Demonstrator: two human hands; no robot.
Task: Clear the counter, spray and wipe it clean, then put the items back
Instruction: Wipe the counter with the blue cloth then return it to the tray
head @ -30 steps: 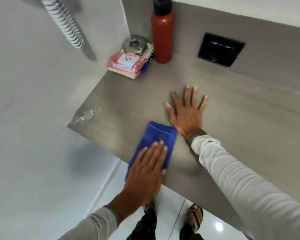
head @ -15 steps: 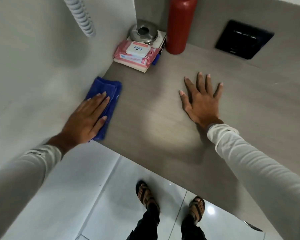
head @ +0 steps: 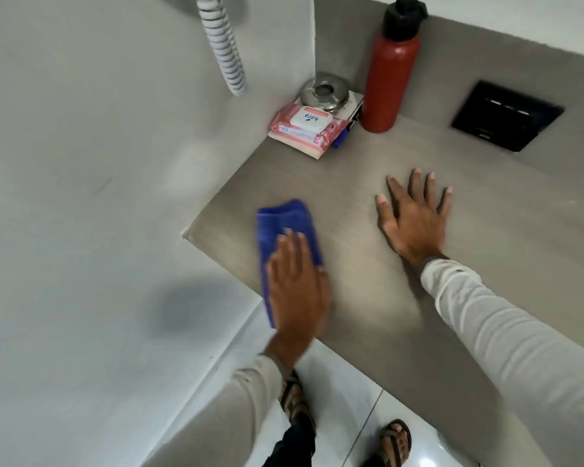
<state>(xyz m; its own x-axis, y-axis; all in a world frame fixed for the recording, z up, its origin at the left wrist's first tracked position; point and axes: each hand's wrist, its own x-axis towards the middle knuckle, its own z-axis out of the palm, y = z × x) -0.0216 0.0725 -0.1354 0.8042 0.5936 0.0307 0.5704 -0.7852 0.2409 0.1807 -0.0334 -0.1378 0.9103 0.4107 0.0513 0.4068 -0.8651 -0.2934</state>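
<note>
- Fingers (head: 292, 242) of the left hand (head: 295, 288) lie flat and close together on the blue cloth (head: 284, 224), pressing it down rather than gripping it; the hand is motion-blurred.
- Fingers of the right hand (head: 413, 219) are spread apart, palm flat on the bare counter (head: 486, 230), holding nothing. Use this hand as a brace.
- Cloth position: near the counter's front left edge, its near end overhanging the edge under the palm.
- Apply even palm pressure so the full folded face stays in contact with the surface.
- Work in overlapping strokes, finishing at the edge.
- Items in the back corner, namely the wipes pack (head: 302, 129), metal dish (head: 324, 92) and red bottle (head: 388, 85), occupy unwiped surface. Judged: that corner needs clearing before the wipe is complete.
- Risk: a fast stroke toward the corner could knock the bottle.
</note>
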